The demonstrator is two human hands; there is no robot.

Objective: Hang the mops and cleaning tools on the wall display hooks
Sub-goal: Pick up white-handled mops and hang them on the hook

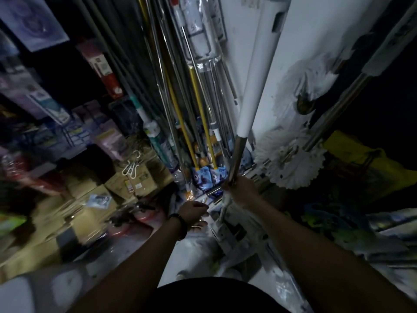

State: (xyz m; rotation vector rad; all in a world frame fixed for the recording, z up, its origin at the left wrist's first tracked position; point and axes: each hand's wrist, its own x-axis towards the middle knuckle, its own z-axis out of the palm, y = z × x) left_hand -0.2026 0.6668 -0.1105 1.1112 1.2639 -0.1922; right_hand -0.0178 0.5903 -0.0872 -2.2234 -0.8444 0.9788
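Dim, crowded shop shelving is filling the left of the view, while a white wall (255,30) is running up from the centre toward 12 o'clock, carrying a dense row of hanging poles. Largest of the task's things, the mop (259,75) is standing nearly upright at the centre. Its thick white upper sleeve is reaching toward 1 o'clock and its thin steel shaft is dropping to a flat white head (228,233) near 6 o'clock, low by the person's legs. Round fringed mop heads (291,163) are hanging against the wall at 3 o'clock, yellow-handled mops (198,105) are hanging at 11 o'clock of the held shaft, and cardboard boxes (126,184) are sitting at 9 o'clock. The right grip (237,190) is wrapping round the steel shaft just above the head joint, holding the mop. The left grip (194,211) is hovering near it at 8 o'clock with fingers loosely curled, and I cannot tell whether it is holding anything. The mop is looking light and stiff but long, so from this low hold its top is likely to be swaying. The bare steel is probably slippery. A second hold higher up, on the thicker white sleeve, would be steadying the top end, where a dark slot (278,22) is showing. No hook is showing clearly.
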